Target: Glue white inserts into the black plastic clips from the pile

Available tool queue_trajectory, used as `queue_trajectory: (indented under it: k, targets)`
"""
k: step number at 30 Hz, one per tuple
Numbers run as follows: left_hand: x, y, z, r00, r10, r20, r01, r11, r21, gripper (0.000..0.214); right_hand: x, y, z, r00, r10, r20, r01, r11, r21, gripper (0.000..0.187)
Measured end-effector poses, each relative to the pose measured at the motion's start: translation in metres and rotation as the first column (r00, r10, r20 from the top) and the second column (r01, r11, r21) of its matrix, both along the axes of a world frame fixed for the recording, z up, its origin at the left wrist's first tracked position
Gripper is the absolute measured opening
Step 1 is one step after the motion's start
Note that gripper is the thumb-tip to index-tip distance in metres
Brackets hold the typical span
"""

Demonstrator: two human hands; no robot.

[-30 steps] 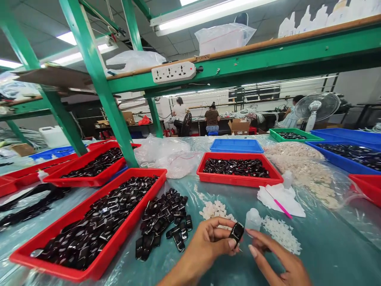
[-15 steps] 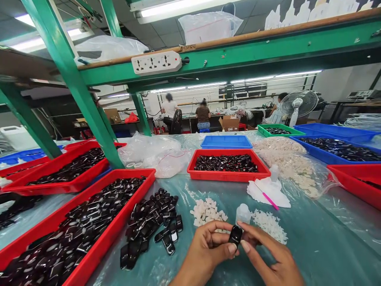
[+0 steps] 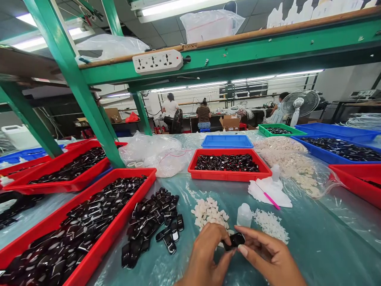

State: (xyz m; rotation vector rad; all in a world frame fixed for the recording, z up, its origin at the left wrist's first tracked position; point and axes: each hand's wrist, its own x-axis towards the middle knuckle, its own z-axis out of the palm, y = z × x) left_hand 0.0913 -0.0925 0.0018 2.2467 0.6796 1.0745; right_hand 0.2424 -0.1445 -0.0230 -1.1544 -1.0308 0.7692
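A small glossy black plastic casing [image 3: 237,240] is held over the near part of the table, tilted to lie nearly sideways. My right hand [image 3: 268,254] pinches its right end between thumb and forefinger. At the other end, the curled fingers of my left hand [image 3: 208,254] grip the casing and cover part of it. Just beyond my hands stand a small translucent bottle [image 3: 244,215], a heap of cream-coloured pieces [image 3: 208,212] and a heap of smaller white pieces [image 3: 270,224]. Left of my hands lies a pile of black casings [image 3: 151,220].
A long red tray [image 3: 111,220] of black casings runs along the left. Another red tray [image 3: 229,175] sits ahead. A pink-handled tool [image 3: 271,201] rests on white cloth [image 3: 256,192]. A green post [image 3: 80,91] rises at left; people are seated far behind.
The black casing has turned from upright to nearly sideways. My left fingers have shifted from beneath it to over its left end, while my right hand still pinches it.
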Motion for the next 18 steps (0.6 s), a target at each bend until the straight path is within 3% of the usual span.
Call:
queue_trajectory:
  k: [6,10,14,18]
  targets:
    - [0.0029,-0.0024,-0.0067,1.000,-0.006,-0.020,0.004,0.998,-0.069,0.012,0.0020,-0.0011,0.0061,0.989,-0.006,0.148,-0.009,0.995,0.095,0.024]
    - [0.0054,-0.0042,-0.0068,0.999,0.029,0.024,-0.026,0.993,-0.116,0.014,0.0005,-0.0022,0.0090,0.984,-0.019,0.177,0.003,0.996,0.091,0.025]
    - [0.0045,-0.0044,-0.0047,0.997,0.023,0.068,-0.011,0.986,-0.169,0.010,-0.0017,-0.0025,0.0101,0.997,-0.016,0.071,0.013,0.999,0.043,0.020]
    - [0.0045,-0.0028,-0.0045,0.980,0.081,0.180,-0.019,0.945,-0.326,0.011,-0.0020,0.0007,0.0048,0.998,0.013,-0.066,-0.014,1.000,-0.024,0.018]
